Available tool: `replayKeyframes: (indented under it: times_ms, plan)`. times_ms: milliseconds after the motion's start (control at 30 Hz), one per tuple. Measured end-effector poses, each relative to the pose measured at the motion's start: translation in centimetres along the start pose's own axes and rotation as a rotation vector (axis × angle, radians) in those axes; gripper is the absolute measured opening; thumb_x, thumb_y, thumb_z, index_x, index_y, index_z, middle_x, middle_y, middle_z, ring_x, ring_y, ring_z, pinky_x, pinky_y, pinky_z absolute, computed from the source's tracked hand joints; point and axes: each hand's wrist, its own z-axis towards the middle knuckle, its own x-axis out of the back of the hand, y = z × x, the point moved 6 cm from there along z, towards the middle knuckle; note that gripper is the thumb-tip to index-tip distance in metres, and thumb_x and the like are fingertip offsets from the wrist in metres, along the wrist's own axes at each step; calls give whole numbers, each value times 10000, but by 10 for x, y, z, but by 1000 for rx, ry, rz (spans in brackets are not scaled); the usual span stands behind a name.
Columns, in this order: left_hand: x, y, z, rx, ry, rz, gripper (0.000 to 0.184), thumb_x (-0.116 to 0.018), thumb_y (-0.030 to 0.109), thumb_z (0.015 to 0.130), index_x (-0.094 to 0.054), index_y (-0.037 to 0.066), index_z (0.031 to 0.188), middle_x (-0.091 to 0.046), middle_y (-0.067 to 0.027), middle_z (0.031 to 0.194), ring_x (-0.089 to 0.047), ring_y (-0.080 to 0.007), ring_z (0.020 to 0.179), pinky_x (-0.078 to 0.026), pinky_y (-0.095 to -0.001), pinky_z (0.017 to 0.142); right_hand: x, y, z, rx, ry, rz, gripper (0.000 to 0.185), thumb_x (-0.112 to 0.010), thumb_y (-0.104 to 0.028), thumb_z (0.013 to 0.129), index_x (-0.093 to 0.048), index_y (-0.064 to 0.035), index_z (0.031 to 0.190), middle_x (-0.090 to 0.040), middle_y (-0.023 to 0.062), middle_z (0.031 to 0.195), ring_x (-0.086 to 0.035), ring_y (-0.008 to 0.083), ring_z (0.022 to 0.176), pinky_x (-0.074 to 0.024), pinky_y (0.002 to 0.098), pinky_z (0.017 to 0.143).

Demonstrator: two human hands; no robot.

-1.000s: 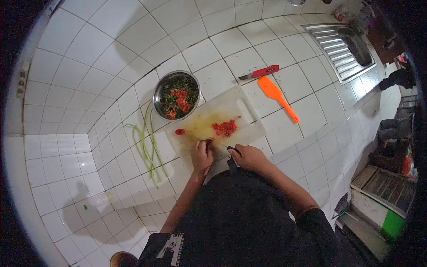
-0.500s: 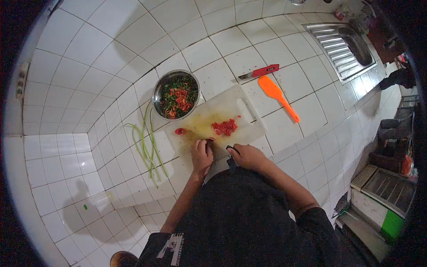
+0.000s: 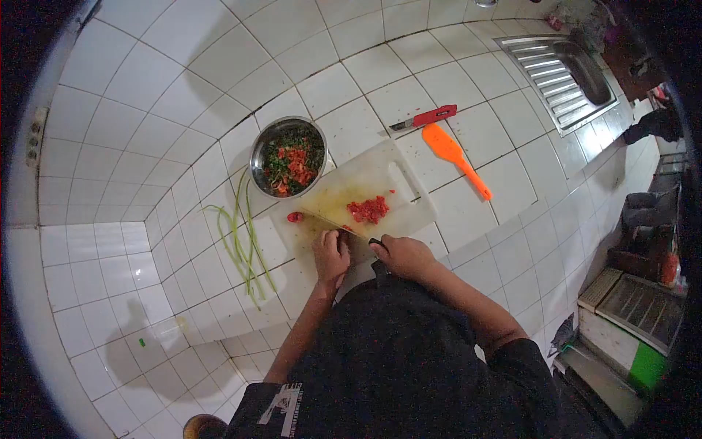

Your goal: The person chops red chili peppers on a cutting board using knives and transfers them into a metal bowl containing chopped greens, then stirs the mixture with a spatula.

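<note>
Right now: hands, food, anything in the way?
Right hand grips knife. Left hand curled by knife, grip unclear. Chopped red pile on board. Spatula, cutter off board, clear of hands.

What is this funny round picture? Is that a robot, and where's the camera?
No robot here! A person is using two bare hands. The camera sits on their head, looking forward and down, so you see the arms and dark shirt from above.

The right hand holds a knife by its black handle. The left hand has curled fingers near the blade; what is under them is hard to see.

Beneath is a pale cutting board with chopped red pieces. Around it on the white tiled counter are a metal bowl of chopped greens and red bits, long green stalks, an orange spatula and a red cutter.
</note>
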Motion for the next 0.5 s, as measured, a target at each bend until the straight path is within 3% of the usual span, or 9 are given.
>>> replayKeyframes:
  times_ms: [333,500]
  plan:
    - [-2,-1,2,78,-75,-30,268,-660,145,845,-583,17,1067,-591,-190,1041,-565,-414,988,-423,-508,848,6,-3,-3,15,56,-35,539,-375,-500,1039,-623,-21,1040,-703,260,858,-696,443,833,-540,563,756]
    - [-1,-1,1,31,-11,-10,282,-660,141,840,-583,14,1080,-587,-200,1067,-560,-426,1001,-432,-512,846,5,-2,-1,24,59,-55,532,-377,-498,1038,-623,-25,1041,-702,255,843,-697,437,823,-538,564,750]
